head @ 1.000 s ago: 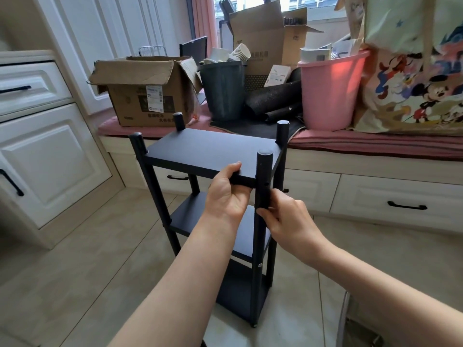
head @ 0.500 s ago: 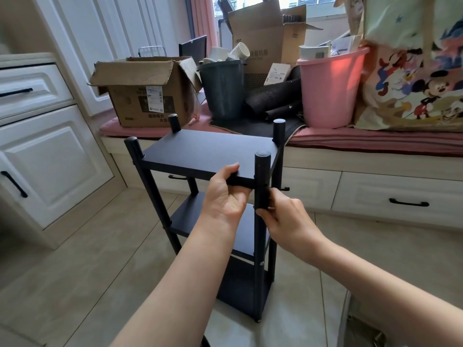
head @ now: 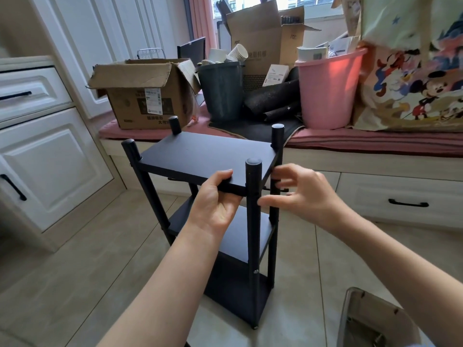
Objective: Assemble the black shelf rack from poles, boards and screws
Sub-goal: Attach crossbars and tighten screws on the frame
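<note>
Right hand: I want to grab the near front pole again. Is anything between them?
Nothing visible. The right hand is open just right of the near front pole, with only air between; the left hand grips the top board.

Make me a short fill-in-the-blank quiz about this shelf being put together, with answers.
1. The left hand holds the rack's ____ board.
2. The rack has ____ boards.
3. The bucket on the bench is ____.
4. The right hand is ____, fingers spread beside the near pole.

Answers: top; three; pink; open
</note>
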{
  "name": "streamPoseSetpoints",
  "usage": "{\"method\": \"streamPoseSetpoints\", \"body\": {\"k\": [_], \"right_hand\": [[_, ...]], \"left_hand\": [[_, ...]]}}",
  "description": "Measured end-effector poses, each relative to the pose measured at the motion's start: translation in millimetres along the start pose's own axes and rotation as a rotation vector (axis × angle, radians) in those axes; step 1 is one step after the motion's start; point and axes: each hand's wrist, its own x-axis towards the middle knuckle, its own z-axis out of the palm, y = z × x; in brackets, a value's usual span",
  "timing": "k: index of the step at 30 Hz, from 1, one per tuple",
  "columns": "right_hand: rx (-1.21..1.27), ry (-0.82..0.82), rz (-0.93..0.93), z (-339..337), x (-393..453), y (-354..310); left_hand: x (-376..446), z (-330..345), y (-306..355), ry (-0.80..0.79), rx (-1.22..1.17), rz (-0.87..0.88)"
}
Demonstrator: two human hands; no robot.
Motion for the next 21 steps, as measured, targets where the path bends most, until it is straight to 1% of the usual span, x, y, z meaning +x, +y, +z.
{"method": "streamPoseSetpoints", "body": {"k": [2, 4, 6, 8, 10, 13, 15, 19, 20, 21], "right_hand": [[-0.061, 0.015, -0.057, -7.5, 9.6, -3.6], [-0.069, 0.076, -0.109, -15.9, 22.2, 0.8], [-0.209, 0.148, -0.149, -23.6, 35.9, 8.5], [-0.433, 0.102, -0.176, -21.7, 47.8, 11.9], [-0.597, 0.052, -0.210, -14.2, 57.7, 7.3], [-0.835, 0.034, -0.279, -9.4, 71.3, -2.1], [-1.024, 0.029, -0.281, -9.9, 76.3, -7.3], [-1.434, -0.126, -0.317, -14.9, 78.5, -15.6], [-1.468, -0.130, -0.333, -16.4, 78.6, -17.2], [-1.452, -0.138, -0.327, -17.5, 80.0, -17.9]], "left_hand": [[-1.0, -3.0, 2.3, 0.004, 0.000, 0.001], [-2.0, -5.6, 4.3, -0.004, -0.002, -0.016], [-3.5, -6.5, 4.6, -0.010, 0.000, -0.021], [-4.3, -7.3, 3.5, -0.015, -0.007, -0.020], [-4.8, -6.9, 3.4, -0.022, -0.009, -0.027], [-5.1, -6.3, 3.7, -0.042, -0.008, -0.024], [-5.5, -6.3, 3.3, -0.053, 0.001, -0.018], [-6.1, -6.0, 2.4, -0.047, -0.035, -0.019], [-5.8, -5.9, 2.3, -0.050, -0.047, -0.021], [-5.8, -5.8, 2.5, -0.053, -0.054, -0.023]]}}
